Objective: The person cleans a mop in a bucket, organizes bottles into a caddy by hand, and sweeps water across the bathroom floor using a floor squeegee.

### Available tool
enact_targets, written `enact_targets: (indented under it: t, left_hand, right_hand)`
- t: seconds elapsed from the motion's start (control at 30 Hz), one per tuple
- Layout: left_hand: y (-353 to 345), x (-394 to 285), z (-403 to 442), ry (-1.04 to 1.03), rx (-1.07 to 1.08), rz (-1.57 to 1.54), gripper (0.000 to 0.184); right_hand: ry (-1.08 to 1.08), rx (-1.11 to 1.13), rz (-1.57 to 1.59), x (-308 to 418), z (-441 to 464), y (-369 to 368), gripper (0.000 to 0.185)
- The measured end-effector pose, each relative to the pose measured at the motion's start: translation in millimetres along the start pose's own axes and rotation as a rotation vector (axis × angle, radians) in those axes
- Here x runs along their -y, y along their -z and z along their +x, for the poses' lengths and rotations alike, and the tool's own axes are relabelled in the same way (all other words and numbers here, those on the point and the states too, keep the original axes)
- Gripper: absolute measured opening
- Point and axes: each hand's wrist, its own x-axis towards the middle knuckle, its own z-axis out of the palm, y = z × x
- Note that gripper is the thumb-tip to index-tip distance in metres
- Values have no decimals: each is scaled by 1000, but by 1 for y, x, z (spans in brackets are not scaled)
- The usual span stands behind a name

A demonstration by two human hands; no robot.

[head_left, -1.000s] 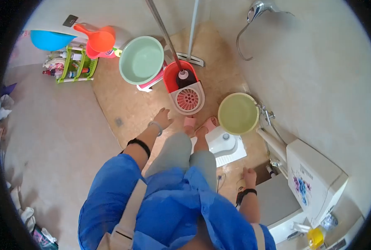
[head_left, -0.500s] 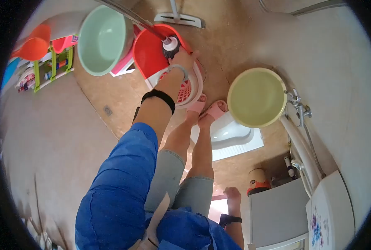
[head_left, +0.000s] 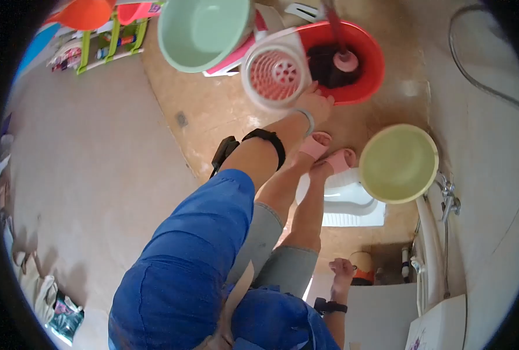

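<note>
My left hand (head_left: 316,104) is closed on the near rim of a red and white mop bucket (head_left: 377,61), at the middle of its long side. A mop (head_left: 345,60) stands in the red basin, its dark head down inside and its handle running up out of the frame. The white wringer basket (head_left: 275,73) forms the bucket's left end. My right hand (head_left: 342,268) is held low at my right side, fingers curled, with nothing visible in it.
A pale green basin (head_left: 207,32) sits on a pink and white stool left of the bucket. A yellow basin (head_left: 399,163) stands by the wall tap (head_left: 447,195), beside the squat toilet (head_left: 352,201). A grey hose (head_left: 475,76) hangs on the right wall.
The bucket has swung round, so its basket now lies left and its red basin right. My left hand has gone from beside the mop head to the rim. The view has shifted.
</note>
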Motion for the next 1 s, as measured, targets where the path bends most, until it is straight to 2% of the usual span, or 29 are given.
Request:
enact_targets:
  t: [0.13, 0.23, 0.3, 0.37, 0.4, 0.43, 0.5, 0.57, 0.67, 0.73, 0.77, 0.8, 0.87, 0.9, 0.97, 1.0]
  left_hand:
    - [8, 28, -16, -60, -110, 121, 27]
    - [22, 19, -22, 54, 109, -34, 27]
    - [2, 13, -24, -38, -29, 92, 37]
    - [7, -2, -35, -61, -202, -13, 39]
    - [10, -11, -36, -73, -212, -25, 39]
    - [11, -18, -37, -87, -178, -56, 40]
    - [18, -36, -38, -91, -154, -83, 42]
    - [23, -65, -40, -155, -31, -184, 47]
    - [8, -108, -35, -169, 31, -310, 50]
    - [8, -140, -36, -82, 35, -399, 50]
    - [3, -154, -29, -11, 37, -488, 50]
    - [-17, -166, -13, 12, 28, -481, 50]
    - [-73, -185, 16, 138, -120, -857, 50]
    - [-92, -198, 26, 155, -103, -854, 50]
    - [-124, -211, 60, 422, -220, -984, 48]
    - [-138, -213, 76, 417, -207, -974, 48]
  right_hand:
    - [-42, 0, -95, 11, 15, 13, 13]
    - [94, 43, -222, -6, 29, 37, 8]
    - [186, 50, -254, 17, 17, 46, 3]
    - [209, 34, -237, 42, 19, 63, 1]
    - [215, 29, -187, 49, 30, 85, 1]
    - [232, -57, -271, 60, 38, 104, 5]
    - [269, -101, -273, 97, 53, 130, 7]
    - [306, -127, -274, 133, 80, 146, 8]
    - [222, -163, -478, 164, 137, 161, 13]
    - [395, -103, -529, 157, 190, 171, 17]
    - [348, -76, -618, 147, 224, 181, 31]
    - [362, -54, -623, 144, 252, 181, 31]
    - [461, -132, -489, 124, 299, 171, 34]
    - [481, -153, -445, 113, 316, 168, 35]
    - [161, -254, -177, 139, 331, 142, 42]
    - [149, -200, -43, 131, 353, 145, 47]
